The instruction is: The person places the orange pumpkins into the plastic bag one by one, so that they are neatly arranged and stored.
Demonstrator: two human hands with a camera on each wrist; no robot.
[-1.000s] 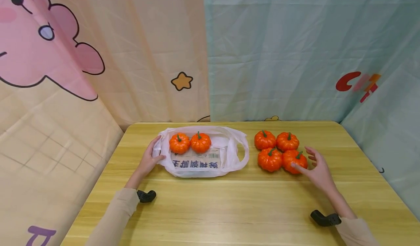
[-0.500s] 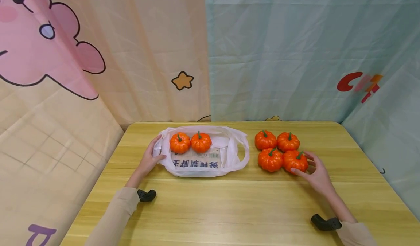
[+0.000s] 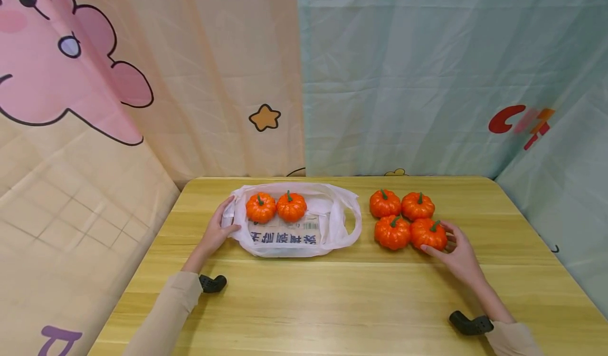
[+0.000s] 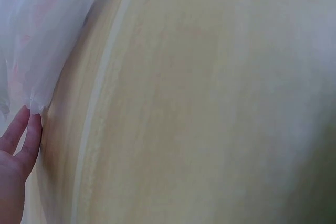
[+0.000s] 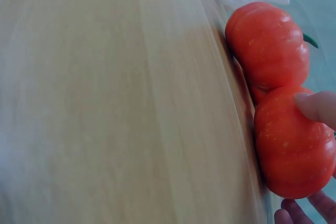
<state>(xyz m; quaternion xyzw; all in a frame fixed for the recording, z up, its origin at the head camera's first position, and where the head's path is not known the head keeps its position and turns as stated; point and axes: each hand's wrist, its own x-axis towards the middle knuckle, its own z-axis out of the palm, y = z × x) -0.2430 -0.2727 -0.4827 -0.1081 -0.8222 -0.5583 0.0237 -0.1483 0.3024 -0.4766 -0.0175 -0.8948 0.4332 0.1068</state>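
Note:
A white plastic bag lies on the table with its mouth spread, showing two small orange pumpkins and a printed sheet inside. At the bag's left end my left hand holds its edge; the left wrist view shows fingertips against the thin plastic. Several more pumpkins stand in a tight cluster right of the bag. My right hand grips the front right pumpkin, its thumb on the near side and the other fingers round the far side, partly hidden.
The wooden table runs up to a hanging printed curtain at the back. One handle loop of the bag extends right, close to the pumpkin cluster. A black wrist device sits at the right wrist, another at the left.
My right hand has closed in on the front right pumpkin, its thumb and fingers coming round it. The left hand, the bag and the other pumpkins stay where they were.

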